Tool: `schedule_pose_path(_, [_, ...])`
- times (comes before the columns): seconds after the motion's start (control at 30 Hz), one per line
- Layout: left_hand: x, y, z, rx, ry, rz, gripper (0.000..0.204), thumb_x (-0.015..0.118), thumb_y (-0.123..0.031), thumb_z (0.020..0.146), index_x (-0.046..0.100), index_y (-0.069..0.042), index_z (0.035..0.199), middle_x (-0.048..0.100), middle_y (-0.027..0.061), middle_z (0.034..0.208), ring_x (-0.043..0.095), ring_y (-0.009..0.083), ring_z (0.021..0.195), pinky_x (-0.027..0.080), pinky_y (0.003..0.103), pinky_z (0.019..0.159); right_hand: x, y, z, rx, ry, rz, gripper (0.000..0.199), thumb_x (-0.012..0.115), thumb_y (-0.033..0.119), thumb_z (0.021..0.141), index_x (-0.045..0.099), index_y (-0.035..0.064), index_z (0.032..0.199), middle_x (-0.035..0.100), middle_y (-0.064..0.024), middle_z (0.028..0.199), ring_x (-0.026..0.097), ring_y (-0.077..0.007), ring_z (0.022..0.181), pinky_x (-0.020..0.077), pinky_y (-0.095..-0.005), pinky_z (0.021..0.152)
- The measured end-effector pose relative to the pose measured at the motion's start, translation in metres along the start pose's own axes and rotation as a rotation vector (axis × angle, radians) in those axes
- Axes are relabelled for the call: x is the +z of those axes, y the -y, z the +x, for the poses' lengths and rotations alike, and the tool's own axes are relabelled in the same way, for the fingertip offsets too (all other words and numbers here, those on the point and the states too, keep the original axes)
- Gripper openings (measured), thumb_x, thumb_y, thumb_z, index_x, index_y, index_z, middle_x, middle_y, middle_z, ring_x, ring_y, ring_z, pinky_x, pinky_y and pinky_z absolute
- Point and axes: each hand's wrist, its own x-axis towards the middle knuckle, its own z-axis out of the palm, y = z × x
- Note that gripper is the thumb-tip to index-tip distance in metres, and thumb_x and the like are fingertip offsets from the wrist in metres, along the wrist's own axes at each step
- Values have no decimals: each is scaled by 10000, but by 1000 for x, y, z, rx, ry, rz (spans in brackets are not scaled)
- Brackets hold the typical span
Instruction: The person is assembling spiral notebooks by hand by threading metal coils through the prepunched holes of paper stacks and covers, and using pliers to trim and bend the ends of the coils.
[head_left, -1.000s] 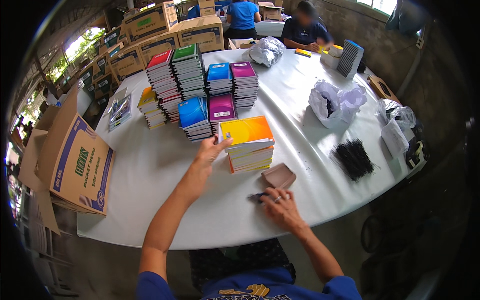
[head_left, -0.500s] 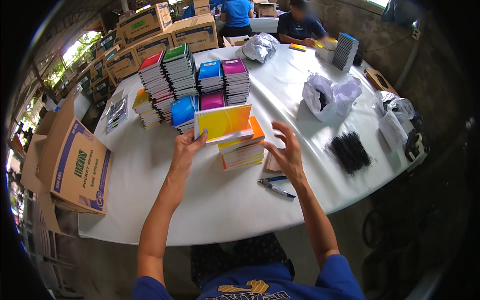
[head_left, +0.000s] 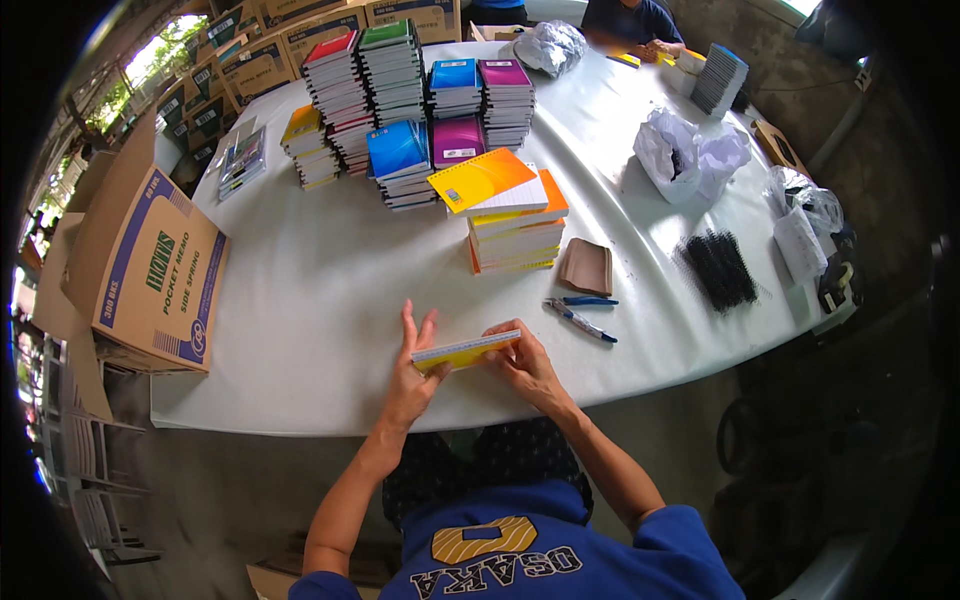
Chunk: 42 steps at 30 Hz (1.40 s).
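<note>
My left hand (head_left: 408,375) and my right hand (head_left: 527,368) hold a thin yellow notebook (head_left: 465,352) between them, close to the table's near edge. Its punched edge faces up, with the yellow cover below. The left thumb presses one end while some left fingers stretch upward; the right fingers pinch the other end. Beyond my hands stands a stack of yellow-and-orange notebooks (head_left: 515,245), its top notebook (head_left: 485,181) lying askew with a row of holes along one side. Blue-handled pliers (head_left: 582,318) and a brown curved piece (head_left: 586,267) lie right of the stack.
Stacks of coloured notebooks (head_left: 400,150) stand at the back. An open carton (head_left: 160,270) is at the left. Black spiral coils (head_left: 720,270) and white plastic bags (head_left: 685,155) lie on the right. Another person (head_left: 630,25) sits across the table (head_left: 310,330).
Both hands have come from the stack toward the near edge. The right hand, open before, now grips a notebook with the left. A notebook now lies askew on the stack. The view has tilted down.
</note>
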Motion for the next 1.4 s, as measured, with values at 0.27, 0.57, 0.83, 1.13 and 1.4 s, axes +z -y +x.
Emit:
schedule_pose_path(0.27, [57, -68, 18, 386, 102, 1425, 852, 638, -334, 900, 162, -64, 1552, 170, 161, 1608, 94, 380, 1492, 146, 532, 1183, -3, -7, -3, -60, -1, -353, 350, 588, -119, 863, 488, 16, 1171, 634, -150, 1055, 648, -218, 991, 517, -314, 851])
schedule_pose_path(0.57, [55, -69, 35, 315, 425, 1306, 518, 574, -203, 943, 436, -207, 1442, 637, 49, 1269, 691, 283, 909, 568, 398, 676, -233, 72, 24, -473, -525, -1120, 219, 639, -114, 727, 665, 29, 890, 649, -147, 948, 631, -305, 889, 499, -374, 786])
schedule_pose_path(0.83, [54, -62, 37, 186, 407, 1317, 615, 618, -209, 919, 373, -110, 1474, 640, 113, 1253, 694, 318, 855, 563, 418, 676, -311, 80, 19, -83, -633, -1904, 136, 692, 108, 819, 635, 47, 926, 620, -137, 925, 616, -310, 843, 481, -411, 748])
schedule_pose_path(1.13, [48, -47, 44, 438, 297, 1417, 579, 634, -329, 906, 480, -61, 1395, 634, 100, 1275, 662, 288, 1059, 550, 411, 844, -135, 112, 15, -414, -93, -1019, 236, 716, 14, 796, 727, 100, 1015, 601, -83, 926, 617, -264, 861, 524, -370, 750])
schedule_pose_path(1.4, [50, -51, 43, 459, 277, 1418, 599, 665, -271, 877, 473, -87, 1414, 651, 102, 1242, 631, 282, 1137, 508, 464, 956, -55, 82, 10, -142, 141, -719, 246, 754, 33, 783, 734, 105, 1017, 596, -61, 921, 609, -233, 836, 511, -362, 742])
